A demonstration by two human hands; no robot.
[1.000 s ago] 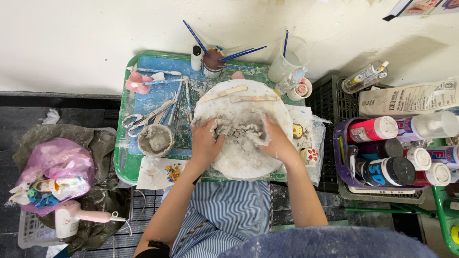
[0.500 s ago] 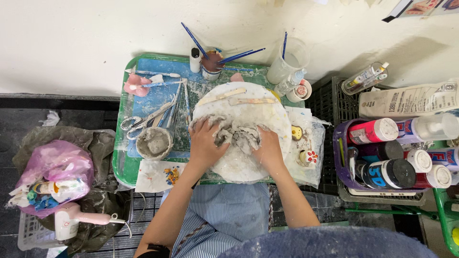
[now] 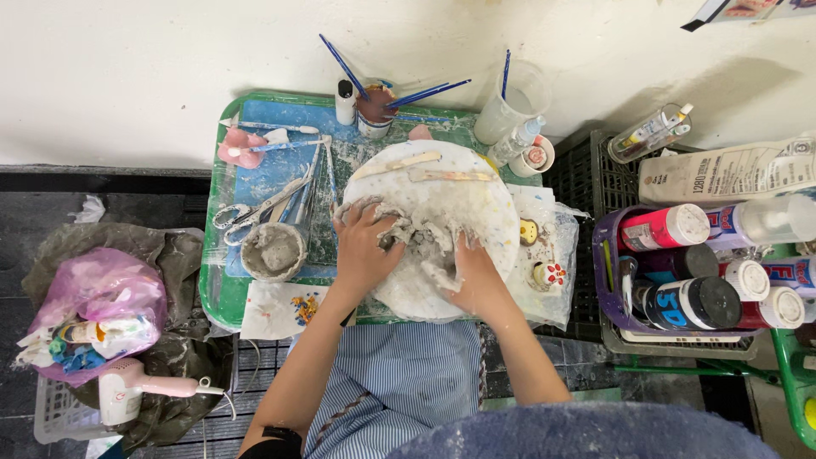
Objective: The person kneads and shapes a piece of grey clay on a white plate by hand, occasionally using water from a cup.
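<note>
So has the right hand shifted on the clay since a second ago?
Yes. The right hand has slid down toward the person, away from the two wooden sticks at the far side of the round board.

Head camera looks straight down, close above the tray [image 3: 223, 280].

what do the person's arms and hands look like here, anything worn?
Both forearms are bare, with no sleeves showing and no gloves. The left hand and right hand are smeared with pale grey clay over the fingers and knuckles. A dark band sits on the left arm near the frame's bottom edge. No rings or watch are visible.
</note>
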